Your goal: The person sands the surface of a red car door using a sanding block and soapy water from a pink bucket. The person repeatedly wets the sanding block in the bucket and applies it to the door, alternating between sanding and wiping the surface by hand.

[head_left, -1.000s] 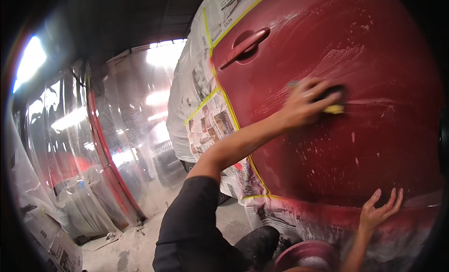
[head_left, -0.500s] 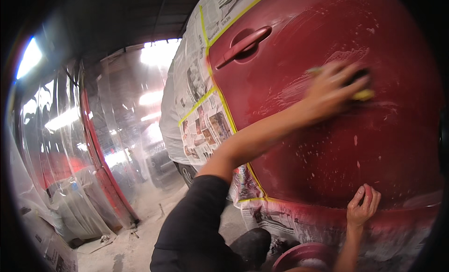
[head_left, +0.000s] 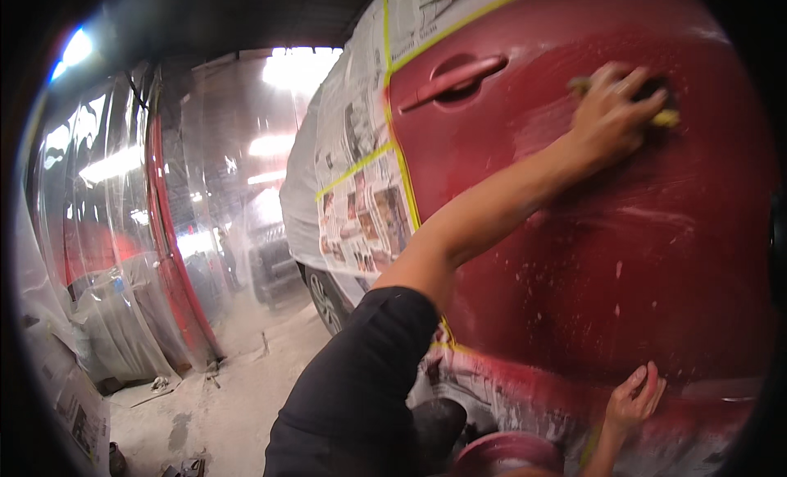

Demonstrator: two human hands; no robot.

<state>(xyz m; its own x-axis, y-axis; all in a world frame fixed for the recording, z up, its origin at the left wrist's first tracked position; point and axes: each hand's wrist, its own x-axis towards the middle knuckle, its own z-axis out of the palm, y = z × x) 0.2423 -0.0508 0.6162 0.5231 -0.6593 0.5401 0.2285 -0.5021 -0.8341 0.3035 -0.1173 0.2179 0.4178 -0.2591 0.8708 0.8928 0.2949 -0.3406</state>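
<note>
Overhead, left hand (head_left: 611,108) fingers grasping one yellow sponge (head_left: 666,116); right hand (head_left: 631,399) released.

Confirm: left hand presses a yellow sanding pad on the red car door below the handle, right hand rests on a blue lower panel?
Not quite. In the head view the lower panel is red, not blue. The rest holds: left hand presses the yellow sanding pad on the red car door, right hand rests low.

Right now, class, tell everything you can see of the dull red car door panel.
The dull red car door panel stands upright, matt and streaked with whitish smears and specks. A red handle sits near its top left. Yellow tape and newspaper masking border it. The left hand presses a yellow pad on it; the right hand touches its lower edge.
</note>
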